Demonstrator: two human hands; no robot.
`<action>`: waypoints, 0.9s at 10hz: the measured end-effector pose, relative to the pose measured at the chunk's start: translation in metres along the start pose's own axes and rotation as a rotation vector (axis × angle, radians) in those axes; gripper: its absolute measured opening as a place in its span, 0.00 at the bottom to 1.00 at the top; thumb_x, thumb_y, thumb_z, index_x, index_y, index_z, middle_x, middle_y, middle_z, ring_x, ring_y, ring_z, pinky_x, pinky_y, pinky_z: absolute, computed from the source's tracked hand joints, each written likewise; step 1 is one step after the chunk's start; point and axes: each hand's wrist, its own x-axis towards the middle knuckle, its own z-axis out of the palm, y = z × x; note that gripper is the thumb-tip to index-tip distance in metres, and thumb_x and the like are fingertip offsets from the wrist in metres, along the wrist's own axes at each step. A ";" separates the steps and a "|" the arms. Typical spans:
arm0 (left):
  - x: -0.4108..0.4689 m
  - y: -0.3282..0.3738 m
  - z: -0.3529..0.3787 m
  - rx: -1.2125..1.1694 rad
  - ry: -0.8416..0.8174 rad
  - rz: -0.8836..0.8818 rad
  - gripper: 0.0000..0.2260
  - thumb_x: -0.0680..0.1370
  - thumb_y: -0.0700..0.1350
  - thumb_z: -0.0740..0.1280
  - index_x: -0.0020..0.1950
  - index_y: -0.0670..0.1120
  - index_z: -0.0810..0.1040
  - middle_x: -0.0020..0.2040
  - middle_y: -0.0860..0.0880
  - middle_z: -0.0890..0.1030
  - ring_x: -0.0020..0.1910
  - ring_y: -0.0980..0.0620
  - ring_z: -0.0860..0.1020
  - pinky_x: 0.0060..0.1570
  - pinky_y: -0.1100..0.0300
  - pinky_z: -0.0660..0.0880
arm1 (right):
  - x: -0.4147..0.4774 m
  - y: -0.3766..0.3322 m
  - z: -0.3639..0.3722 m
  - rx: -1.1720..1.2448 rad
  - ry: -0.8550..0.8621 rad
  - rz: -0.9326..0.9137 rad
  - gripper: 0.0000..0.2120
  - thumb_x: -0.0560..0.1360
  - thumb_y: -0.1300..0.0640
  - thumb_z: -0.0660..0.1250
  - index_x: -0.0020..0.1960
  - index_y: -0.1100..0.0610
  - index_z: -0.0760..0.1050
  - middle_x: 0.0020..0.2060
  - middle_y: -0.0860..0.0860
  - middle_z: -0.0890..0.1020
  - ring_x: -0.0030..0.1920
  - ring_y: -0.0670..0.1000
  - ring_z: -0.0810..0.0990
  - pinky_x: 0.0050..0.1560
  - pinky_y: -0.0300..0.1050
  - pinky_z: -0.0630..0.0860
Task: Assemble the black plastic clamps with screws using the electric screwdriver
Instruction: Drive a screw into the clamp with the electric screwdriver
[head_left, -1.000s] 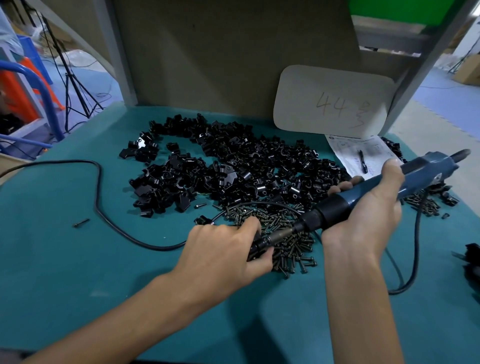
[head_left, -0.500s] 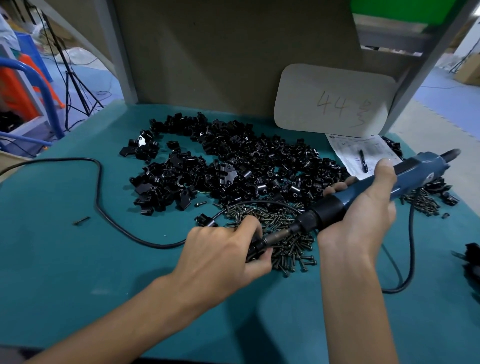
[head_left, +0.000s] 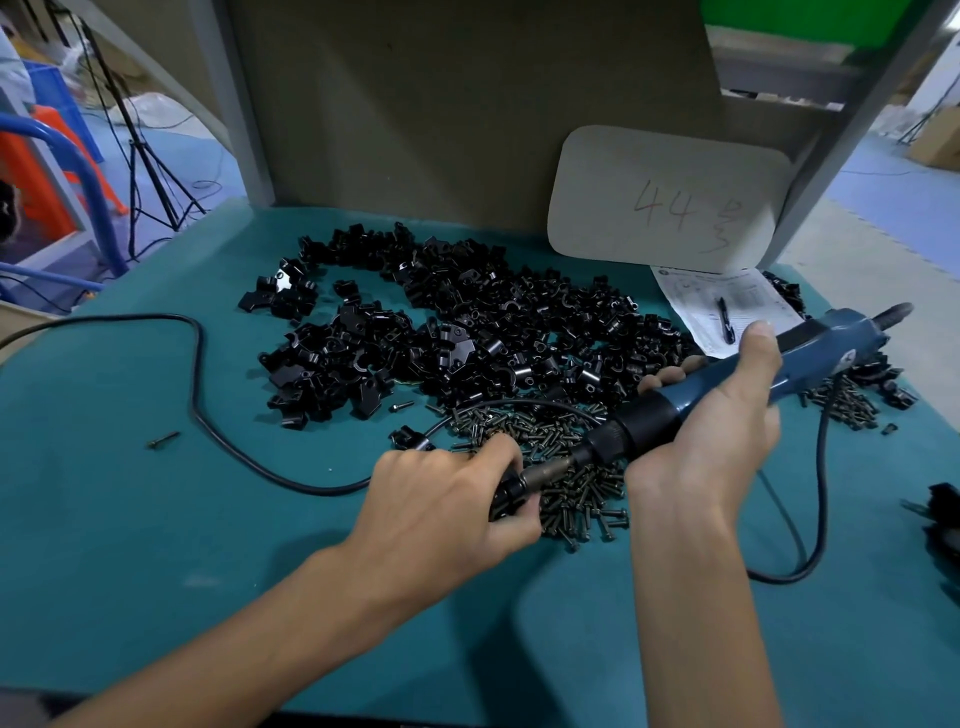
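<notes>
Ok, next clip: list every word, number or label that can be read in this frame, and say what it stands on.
"44": handwritten in red on the pale rounded board leaning on the back panel; the scrawled character after it is not legible.
Printed sheet under the pen: print too small to read.
Electric screwdriver: small white mark on its blue body, too blurred to read.

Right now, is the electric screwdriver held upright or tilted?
Tilted: the right hand holds the electric screwdriver slanted, tip low at the black clamp in the left hand, cord end higher.
</notes>
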 end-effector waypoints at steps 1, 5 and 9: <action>-0.002 0.000 0.001 -0.015 0.004 -0.014 0.12 0.70 0.58 0.62 0.39 0.52 0.77 0.21 0.54 0.72 0.19 0.50 0.71 0.26 0.64 0.61 | 0.005 0.006 0.000 0.021 0.028 -0.003 0.27 0.82 0.42 0.65 0.72 0.61 0.69 0.36 0.50 0.74 0.32 0.49 0.74 0.29 0.40 0.77; -0.005 0.000 0.003 -0.082 0.004 -0.091 0.13 0.69 0.60 0.64 0.40 0.51 0.77 0.26 0.52 0.77 0.26 0.49 0.77 0.28 0.58 0.72 | 0.010 0.009 -0.001 0.079 0.003 -0.018 0.20 0.79 0.42 0.71 0.60 0.56 0.71 0.31 0.48 0.76 0.29 0.48 0.75 0.32 0.43 0.77; 0.015 -0.035 0.008 -0.687 -0.665 -0.312 0.22 0.68 0.70 0.71 0.45 0.52 0.77 0.35 0.52 0.78 0.33 0.54 0.75 0.36 0.49 0.74 | 0.072 0.009 -0.077 -0.943 -0.348 -0.053 0.12 0.75 0.60 0.73 0.54 0.51 0.72 0.50 0.59 0.80 0.38 0.54 0.78 0.35 0.49 0.81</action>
